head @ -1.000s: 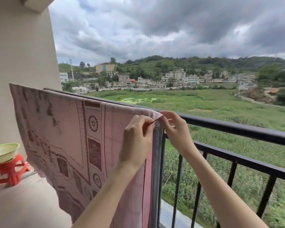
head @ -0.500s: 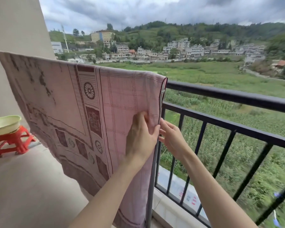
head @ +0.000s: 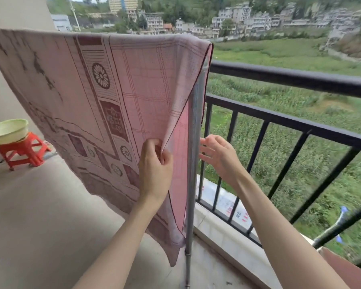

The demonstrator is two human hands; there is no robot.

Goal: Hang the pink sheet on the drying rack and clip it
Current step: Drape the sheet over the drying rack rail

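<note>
The pink patterned sheet (head: 117,90) hangs over the top bar of the drying rack, draped down toward the floor. The rack's grey upright pole (head: 193,163) stands just right of the sheet's side edge. My left hand (head: 155,163) pinches the sheet's front layer at its right edge, about halfway down, and lifts it off the back layer. My right hand (head: 219,155) hovers right of the pole with fingers spread, holding nothing. No clip is visible.
A black balcony railing (head: 290,78) runs along the right behind the rack. A red plastic stool (head: 23,151) carrying a pale green basin (head: 6,131) stands at the far left on the concrete floor. A wall rises at the upper left.
Both hands slid down from the sheet's top corner to its mid edge. My right hand has let go and drawn away to the right of the pole. The camera tilted downward.
</note>
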